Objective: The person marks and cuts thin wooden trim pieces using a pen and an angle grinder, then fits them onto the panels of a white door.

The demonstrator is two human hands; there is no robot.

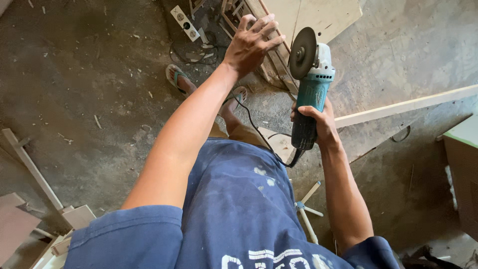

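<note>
While the concrete floor [89, 74] fills most of the frame, littered with chips and offcuts, the person stands over it in a blue shirt [234, 219] and sandals, looking straight down. A long pale wooden strip [408, 105] runs across the right of the frame, and a board [318, 15] lies at the top. Right of centre, the right hand [318, 122] is wrapped tight around the body of a teal angle grinder [311, 87], held upright so the disc [302, 52] faces away from the body. The left hand [251, 42], fingers spread and holding nothing, hovers just beside the disc. A white power strip [185, 22] sits at upper left, likely feeding the cord [254, 127].
</note>
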